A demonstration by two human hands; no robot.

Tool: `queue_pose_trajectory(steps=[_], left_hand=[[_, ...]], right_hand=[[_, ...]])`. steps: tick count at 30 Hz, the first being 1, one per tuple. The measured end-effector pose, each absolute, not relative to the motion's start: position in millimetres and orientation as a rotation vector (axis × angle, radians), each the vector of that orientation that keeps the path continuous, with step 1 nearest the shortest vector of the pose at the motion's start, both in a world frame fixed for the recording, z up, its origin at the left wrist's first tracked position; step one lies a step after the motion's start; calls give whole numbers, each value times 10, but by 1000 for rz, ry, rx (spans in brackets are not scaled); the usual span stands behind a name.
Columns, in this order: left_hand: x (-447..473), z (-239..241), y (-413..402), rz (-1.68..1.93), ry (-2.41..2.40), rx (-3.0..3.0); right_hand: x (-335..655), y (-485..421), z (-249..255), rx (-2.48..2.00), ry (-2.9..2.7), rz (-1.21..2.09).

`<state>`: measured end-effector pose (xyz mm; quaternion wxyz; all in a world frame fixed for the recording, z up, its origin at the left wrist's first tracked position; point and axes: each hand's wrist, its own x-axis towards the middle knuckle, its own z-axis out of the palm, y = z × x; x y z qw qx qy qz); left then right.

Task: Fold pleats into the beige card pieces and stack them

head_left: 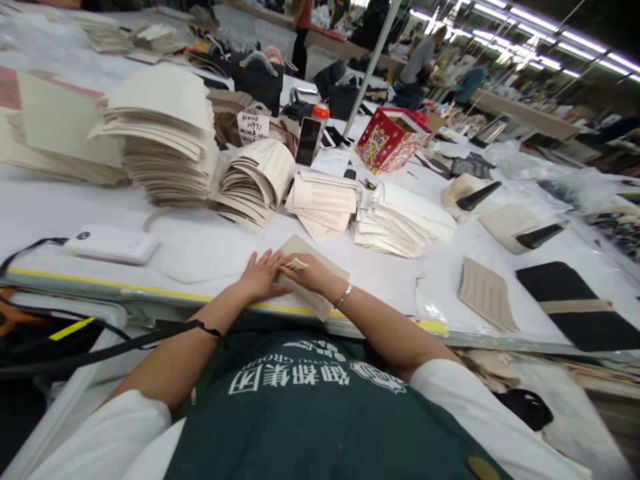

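Note:
A thin beige panel [320, 257] lies on the table's front edge, set at a slant. My left hand [261, 276] rests flat over its left side with the fingers stretched out. My right hand [311, 272] is closed, its fingers pinching a small cream-coloured piece [297, 265] above the panel. The two hands meet at the fingertips, and the right one hides part of the panel. Just beyond them stand a stack of beige stitched pieces [323, 197] and a stack of curved beige pieces [260, 177].
Tall stacks of cream panels [163, 127] stand at the left, near a white power bank [113, 245] with a cable. White pieces [400, 217], a red box [393, 140] and a phone [309, 141] are farther back. A black panel [575, 303] lies at the right. People work in the background.

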<state>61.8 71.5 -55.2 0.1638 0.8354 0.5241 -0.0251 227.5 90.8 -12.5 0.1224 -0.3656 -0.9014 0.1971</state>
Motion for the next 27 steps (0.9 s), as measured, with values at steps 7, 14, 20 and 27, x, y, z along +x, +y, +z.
queue_pose_trajectory(steps=[7,14,20,27], left_hand=[[632,-533,724,-124,1491,2363],[651,-542,722,-116,1506,2357],[636,-533,711,-117,1520,2355],[631,-528,754,-166,1533,2356]], right_hand=[[3065,448,-45,-1214,-2551,805],[2527,772,-245,-1009,-2456,718],[2899,621,-149,-973,-2559,827],[2972,369,-89,-1095,-2391,917]])
